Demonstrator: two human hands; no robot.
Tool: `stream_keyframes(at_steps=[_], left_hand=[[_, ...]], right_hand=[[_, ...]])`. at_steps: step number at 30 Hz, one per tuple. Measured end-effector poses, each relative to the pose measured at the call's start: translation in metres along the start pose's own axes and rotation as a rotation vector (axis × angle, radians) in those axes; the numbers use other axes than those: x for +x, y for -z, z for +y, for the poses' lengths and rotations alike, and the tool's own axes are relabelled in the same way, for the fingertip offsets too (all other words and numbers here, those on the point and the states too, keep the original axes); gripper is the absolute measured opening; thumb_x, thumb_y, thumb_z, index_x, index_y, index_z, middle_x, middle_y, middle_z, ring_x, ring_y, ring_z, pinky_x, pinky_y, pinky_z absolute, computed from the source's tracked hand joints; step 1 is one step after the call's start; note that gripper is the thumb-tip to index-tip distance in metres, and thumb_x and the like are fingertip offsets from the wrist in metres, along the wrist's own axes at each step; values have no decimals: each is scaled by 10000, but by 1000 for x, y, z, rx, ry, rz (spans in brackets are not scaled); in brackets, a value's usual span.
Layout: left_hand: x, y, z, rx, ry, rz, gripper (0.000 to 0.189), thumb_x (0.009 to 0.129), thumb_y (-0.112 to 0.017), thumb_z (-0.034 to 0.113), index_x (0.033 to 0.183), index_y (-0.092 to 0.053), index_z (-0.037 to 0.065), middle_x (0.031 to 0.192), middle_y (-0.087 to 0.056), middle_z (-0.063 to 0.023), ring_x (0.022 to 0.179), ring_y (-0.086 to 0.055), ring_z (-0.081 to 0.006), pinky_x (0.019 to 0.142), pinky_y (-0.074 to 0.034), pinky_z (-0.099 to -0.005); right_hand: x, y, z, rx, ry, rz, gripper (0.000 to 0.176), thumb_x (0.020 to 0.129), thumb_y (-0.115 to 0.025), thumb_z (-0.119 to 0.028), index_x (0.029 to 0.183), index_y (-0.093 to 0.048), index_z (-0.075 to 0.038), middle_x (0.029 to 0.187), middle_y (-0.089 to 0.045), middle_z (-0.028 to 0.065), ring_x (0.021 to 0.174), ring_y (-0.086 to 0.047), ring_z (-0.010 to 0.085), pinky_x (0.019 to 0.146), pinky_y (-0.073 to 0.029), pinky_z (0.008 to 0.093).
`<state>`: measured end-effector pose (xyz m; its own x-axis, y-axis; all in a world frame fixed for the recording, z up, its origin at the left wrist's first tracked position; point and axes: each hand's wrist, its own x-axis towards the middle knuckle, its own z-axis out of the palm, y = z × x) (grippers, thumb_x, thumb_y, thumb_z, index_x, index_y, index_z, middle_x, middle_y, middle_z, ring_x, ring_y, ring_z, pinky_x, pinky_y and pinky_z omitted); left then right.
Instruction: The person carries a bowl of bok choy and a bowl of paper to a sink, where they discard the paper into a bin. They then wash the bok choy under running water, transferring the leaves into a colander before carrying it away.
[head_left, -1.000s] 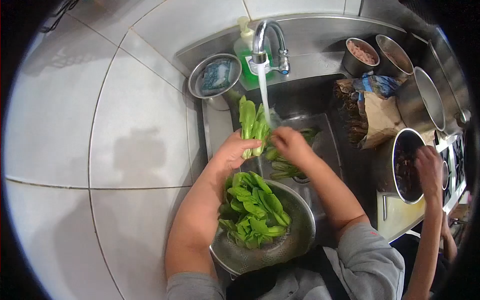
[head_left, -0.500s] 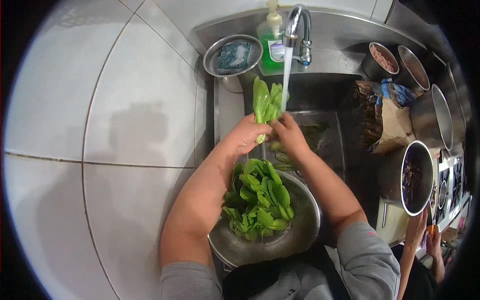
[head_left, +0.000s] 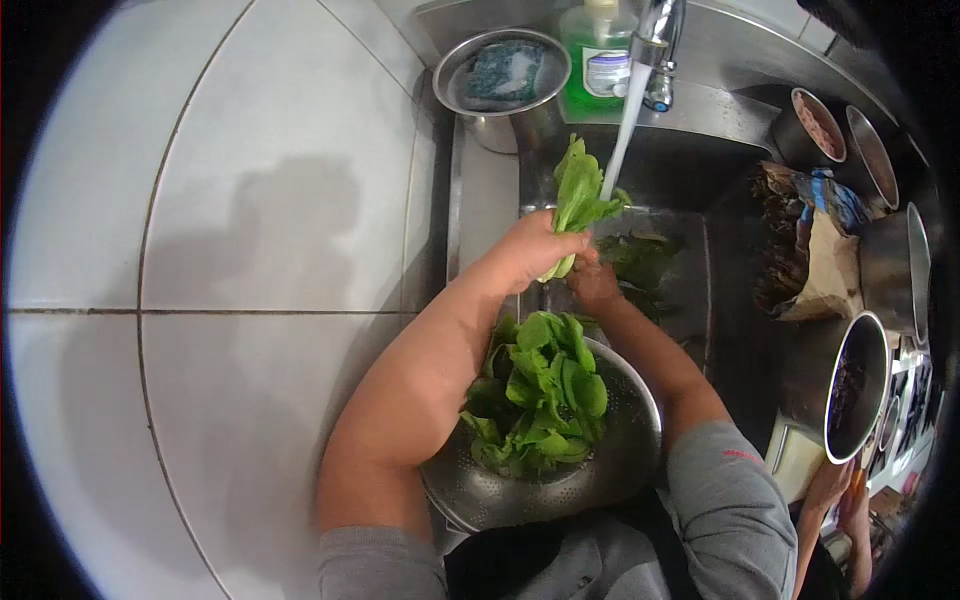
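Note:
My left hand (head_left: 540, 250) is closed round the stems of a bunch of bok choy (head_left: 578, 190), its leaves pointing up beside the stream of running water (head_left: 622, 135). My right hand (head_left: 597, 284) is just below and right of the stem ends, fingers curled in close to my left thumb; what they hold, if anything, is hidden. More leafy greens (head_left: 640, 262) lie in the sink (head_left: 695, 285) beyond my right hand. Nearer my body, a perforated metal colander (head_left: 635, 440) holds a heap of green leaves (head_left: 540, 390).
Water runs from the faucet (head_left: 655, 45). Behind are green soap (head_left: 590, 85) and a metal bowl (head_left: 447, 95) with a scrubbing pad (head_left: 505, 70). To the right stand a paper bag (head_left: 830, 265), metal pots (head_left: 808, 375) and another person's hands (head_left: 828, 485). A tiled wall (head_left: 270, 230) borders the left.
My right hand has dropped from the leaves to below the stem ends. The bunch in my left hand now leans slightly right. The whole view has shifted a little.

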<state>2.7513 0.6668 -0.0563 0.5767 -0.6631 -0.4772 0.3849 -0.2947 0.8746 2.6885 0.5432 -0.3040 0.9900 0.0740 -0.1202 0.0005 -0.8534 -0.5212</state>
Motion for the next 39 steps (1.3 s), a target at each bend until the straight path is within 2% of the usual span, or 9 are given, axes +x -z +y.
stream_keyframes(at_steps=[5,8,17,23,27,33,35,37,39], left_hand=[[-6,-1,3,-120,-7,77,283,794,-613,78,1049,-514,7,916,-592,-93,739,-586,-156,679,-500,-288],[0,2,-2,-93,-31,124,278,776,-621,54,1029,-512,11,931,-570,-79,757,-587,-160,648,-503,-281],[1,5,-7,-30,-85,31,359,781,-622,44,1128,-530,47,963,-583,-46,834,-574,-134,693,-483,-286],[-12,2,4,-225,-61,-124,417,772,-653,44,1169,-527,63,1015,-598,-57,877,-579,-144,727,-482,-319],[-2,-1,-5,185,-113,100,461,741,-687,94,1155,-505,3,1016,-608,-114,904,-595,-180,747,-488,-319],[-5,-16,3,749,36,355,632,638,-749,191,1104,-435,-96,984,-594,-243,877,-629,-299,724,-507,-368],[-3,-16,2,804,-25,346,658,623,-754,205,1097,-418,-105,977,-587,-265,861,-632,-325,710,-511,-385],[-5,-16,6,755,24,329,657,630,-751,210,1094,-410,-105,981,-585,-273,868,-626,-344,736,-506,-386],[-4,-12,2,710,-8,338,651,631,-752,213,1096,-419,-97,989,-591,-262,892,-620,-349,755,-497,-379]], right_hand=[[5,43,6,-178,47,-8,437,690,-682,-192,1101,-575,-91,1120,-560,138,1125,-460,332,930,-362,532],[1,105,-8,143,-98,220,465,619,-729,-159,1049,-586,-53,1059,-574,166,1030,-532,311,866,-434,427],[-36,216,-57,1090,45,-106,432,714,-634,-69,1130,-538,-6,1028,-599,70,915,-578,161,826,-452,296],[-31,196,-63,1588,81,-111,417,766,-551,-13,1180,-500,-26,1104,-565,69,989,-553,157,849,-448,299],[-27,172,-67,1664,20,-85,411,813,-513,-124,1214,-481,-40,1131,-560,75,1017,-549,190,873,-438,358],[-16,110,-108,2081,-225,499,389,902,-417,-324,1099,-523,-6,1041,-579,99,952,-543,205,855,-411,328],[-13,104,-110,1634,-300,726,368,929,-394,-310,1013,-554,11,958,-585,96,861,-527,179,800,-411,311],[-15,122,-115,1517,-286,770,381,946,-391,-318,936,-565,21,897,-579,89,815,-513,169,768,-410,308],[-18,137,-120,1855,-320,726,392,944,-408,-337,919,-567,22,888,-579,84,813,-515,168,757,-417,318]])
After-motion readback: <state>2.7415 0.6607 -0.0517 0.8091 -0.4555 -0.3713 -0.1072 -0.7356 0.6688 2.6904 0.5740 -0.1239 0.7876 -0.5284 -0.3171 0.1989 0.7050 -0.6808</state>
